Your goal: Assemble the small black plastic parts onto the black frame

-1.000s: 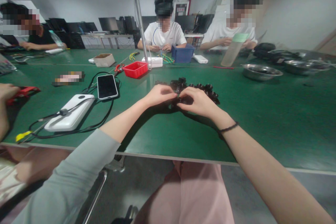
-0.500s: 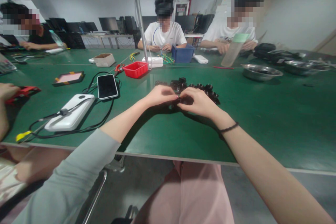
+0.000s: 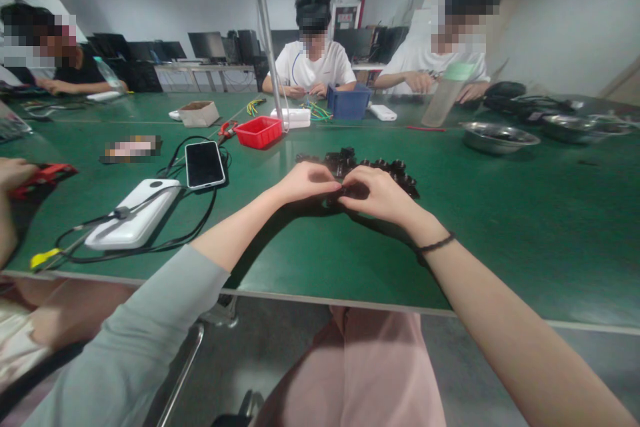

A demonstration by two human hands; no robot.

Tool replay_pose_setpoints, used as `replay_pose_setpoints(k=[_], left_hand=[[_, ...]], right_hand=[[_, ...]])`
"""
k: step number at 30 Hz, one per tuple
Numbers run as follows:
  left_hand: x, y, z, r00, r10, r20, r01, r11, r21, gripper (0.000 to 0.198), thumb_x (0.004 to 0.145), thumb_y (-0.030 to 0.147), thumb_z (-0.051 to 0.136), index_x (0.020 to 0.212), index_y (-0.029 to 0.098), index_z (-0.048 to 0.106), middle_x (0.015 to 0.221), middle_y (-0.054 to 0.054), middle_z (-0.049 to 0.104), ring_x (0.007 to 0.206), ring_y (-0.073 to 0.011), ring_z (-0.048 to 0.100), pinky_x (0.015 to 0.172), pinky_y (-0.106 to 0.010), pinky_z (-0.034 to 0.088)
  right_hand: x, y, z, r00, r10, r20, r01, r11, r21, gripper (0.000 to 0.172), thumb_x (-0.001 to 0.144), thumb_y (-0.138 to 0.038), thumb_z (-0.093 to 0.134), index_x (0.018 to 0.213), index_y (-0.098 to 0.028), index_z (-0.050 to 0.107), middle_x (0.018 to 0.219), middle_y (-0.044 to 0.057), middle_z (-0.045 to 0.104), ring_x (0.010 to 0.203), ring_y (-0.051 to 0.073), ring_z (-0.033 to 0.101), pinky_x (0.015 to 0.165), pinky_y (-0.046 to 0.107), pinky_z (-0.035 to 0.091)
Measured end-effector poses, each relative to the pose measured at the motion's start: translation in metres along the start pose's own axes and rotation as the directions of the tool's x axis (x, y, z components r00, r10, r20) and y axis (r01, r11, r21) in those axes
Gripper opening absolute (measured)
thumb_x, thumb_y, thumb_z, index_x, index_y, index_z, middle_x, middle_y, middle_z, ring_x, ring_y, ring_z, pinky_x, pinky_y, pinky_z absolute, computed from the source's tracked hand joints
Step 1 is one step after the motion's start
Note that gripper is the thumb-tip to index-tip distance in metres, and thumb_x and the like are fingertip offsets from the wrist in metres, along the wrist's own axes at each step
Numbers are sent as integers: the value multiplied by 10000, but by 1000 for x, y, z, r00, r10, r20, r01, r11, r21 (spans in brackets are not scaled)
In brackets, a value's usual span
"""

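Note:
My left hand point(image 3: 311, 181) and my right hand point(image 3: 376, 192) meet over the green table point(image 3: 310, 260), thumbs and fingertips pinched together. Whatever small dark piece lies between the fingertips is too small and too covered to name. Just behind the hands spreads a row of small black parts point(image 3: 342, 160), several of them with round tops. More of these black parts point(image 3: 403, 177) show beyond my right knuckles. A dark bit also peeks out below the fingertips. A dark braided band point(image 3: 436, 243) circles my right wrist.
Left of my arm lie a phone point(image 3: 205, 165), a white power bank point(image 3: 134, 215) and looping black cables. A red tray point(image 3: 259, 133) and a blue bin point(image 3: 349, 102) stand farther back. On the right are a steel bowl point(image 3: 499, 138) and a bottle point(image 3: 447, 97). Co-workers sit around.
My hands hold nearly the same pinched pose. Across the table, the person at the right has shifted a hand away from the other, toward the left.

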State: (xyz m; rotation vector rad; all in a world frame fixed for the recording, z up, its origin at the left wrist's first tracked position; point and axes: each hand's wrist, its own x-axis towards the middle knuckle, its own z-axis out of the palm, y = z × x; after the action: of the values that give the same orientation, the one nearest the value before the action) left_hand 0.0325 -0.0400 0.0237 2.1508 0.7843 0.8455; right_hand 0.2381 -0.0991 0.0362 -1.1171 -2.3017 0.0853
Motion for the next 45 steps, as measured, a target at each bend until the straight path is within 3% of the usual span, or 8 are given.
replay_pose_setpoints(k=[45], left_hand=[[1,-3,2,998,59,-8,-59,998,1,359,716,500,744,772,146,751,688,-17,687,649,-115,589,651,-233,450]], right_hand=[[0,-1,0,1000,-8,-1,8,1000,7,102,764,-263,691,816,-186,649,871,80,705,836,239,666,769,370,522]])
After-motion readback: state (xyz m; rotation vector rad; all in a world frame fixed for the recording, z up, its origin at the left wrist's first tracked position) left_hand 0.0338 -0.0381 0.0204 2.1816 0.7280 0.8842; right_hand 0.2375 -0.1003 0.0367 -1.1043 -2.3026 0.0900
